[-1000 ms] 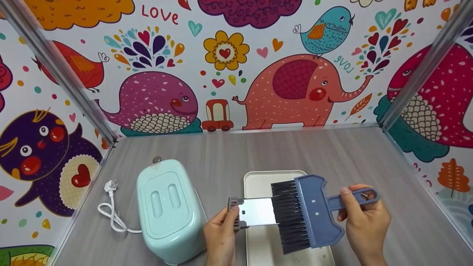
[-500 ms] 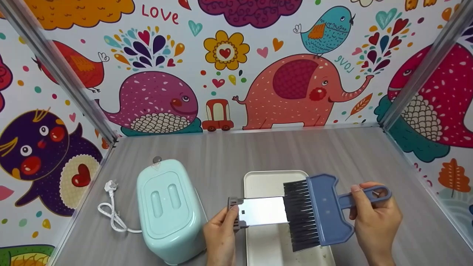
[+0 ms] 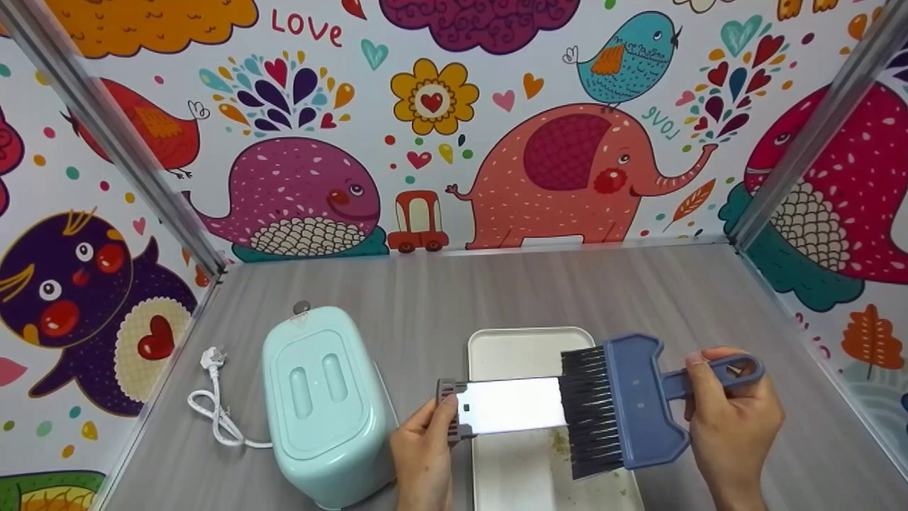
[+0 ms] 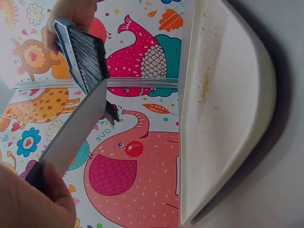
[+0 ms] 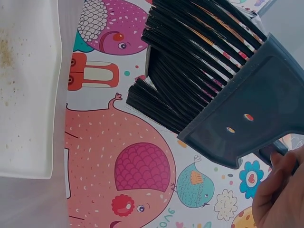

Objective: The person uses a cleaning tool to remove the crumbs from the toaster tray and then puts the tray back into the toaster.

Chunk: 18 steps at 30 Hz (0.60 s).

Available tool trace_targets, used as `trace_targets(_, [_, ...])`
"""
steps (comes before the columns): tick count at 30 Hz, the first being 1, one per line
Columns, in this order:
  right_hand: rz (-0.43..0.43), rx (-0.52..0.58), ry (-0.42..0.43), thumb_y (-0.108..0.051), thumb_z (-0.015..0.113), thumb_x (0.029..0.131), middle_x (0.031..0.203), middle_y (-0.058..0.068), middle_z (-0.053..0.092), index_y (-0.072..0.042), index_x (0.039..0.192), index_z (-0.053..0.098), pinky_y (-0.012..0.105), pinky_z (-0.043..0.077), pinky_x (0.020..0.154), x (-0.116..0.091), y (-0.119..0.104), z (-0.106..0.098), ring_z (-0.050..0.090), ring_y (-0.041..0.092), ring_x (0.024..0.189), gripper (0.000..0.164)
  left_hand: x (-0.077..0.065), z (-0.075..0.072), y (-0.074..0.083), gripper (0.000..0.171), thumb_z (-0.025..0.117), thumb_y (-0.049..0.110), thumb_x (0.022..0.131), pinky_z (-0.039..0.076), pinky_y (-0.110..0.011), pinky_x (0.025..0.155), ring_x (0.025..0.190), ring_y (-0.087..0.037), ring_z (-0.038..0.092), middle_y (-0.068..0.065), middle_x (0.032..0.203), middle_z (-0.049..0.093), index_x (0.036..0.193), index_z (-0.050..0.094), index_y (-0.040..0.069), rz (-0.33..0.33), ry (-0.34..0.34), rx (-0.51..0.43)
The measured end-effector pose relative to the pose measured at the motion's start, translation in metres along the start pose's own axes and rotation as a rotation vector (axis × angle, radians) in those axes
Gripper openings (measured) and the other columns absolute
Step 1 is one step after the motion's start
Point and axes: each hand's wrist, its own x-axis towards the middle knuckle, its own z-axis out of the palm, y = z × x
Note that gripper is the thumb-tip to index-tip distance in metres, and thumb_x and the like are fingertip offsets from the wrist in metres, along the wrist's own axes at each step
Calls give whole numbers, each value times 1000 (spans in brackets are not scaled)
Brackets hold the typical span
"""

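Thumb and fingers of my left hand (image 3: 424,451) pinch the dark grey end of a flat, shiny metal crumb tray (image 3: 507,407). My right hand (image 3: 738,419) grips the looped handle of a blue-grey brush (image 3: 645,408) with black bristles. Those bristles meet the crumb tray's far right end, and some splay past its edge in the left wrist view. Below both lies a cream rectangular tray (image 3: 521,351). Brownish crumbs (image 4: 205,88) are scattered over its floor. To the left stands a mint-green toaster (image 3: 323,404), its lid on top.
A white cord with a plug (image 3: 211,360) lies looped left of the toaster on the grey wood-look table (image 3: 397,298). Cartoon-printed panels (image 3: 425,163) with metal corner strips wall in the back and sides.
The brush has slid rightward along the crumb tray, uncovering more of the metal. Crumbs in the cream tray show more as the brush moves aside. My left hand stays in place.
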Motion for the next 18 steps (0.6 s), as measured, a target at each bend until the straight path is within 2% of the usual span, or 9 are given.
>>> trace_targets(6, [24,-40,-9,-2,66,103,70,-6,60,-12,104,63,15,43,48,1,-1,0,49,9,48,11,-1,0,0,26,67,6,103,59,-32,79,95,-21,68,-20,106,77,121,73,-11,19,-10,-13])
trace_targets(12, [26,-39,-34,2,65,101,66,-3,57,-2,106,63,16,41,47,2,0,-1,47,8,48,7,-3,0,-1,26,66,6,103,60,-32,81,101,-22,71,-22,111,77,122,72,-10,52,-26,-7])
trace_targets(18, [29,-72,-63,1,66,102,64,-2,53,-3,105,64,17,39,48,2,-1,-2,46,9,49,6,-2,0,1,25,66,6,103,59,-33,79,96,-21,70,-19,108,78,121,74,-9,48,-15,-6])
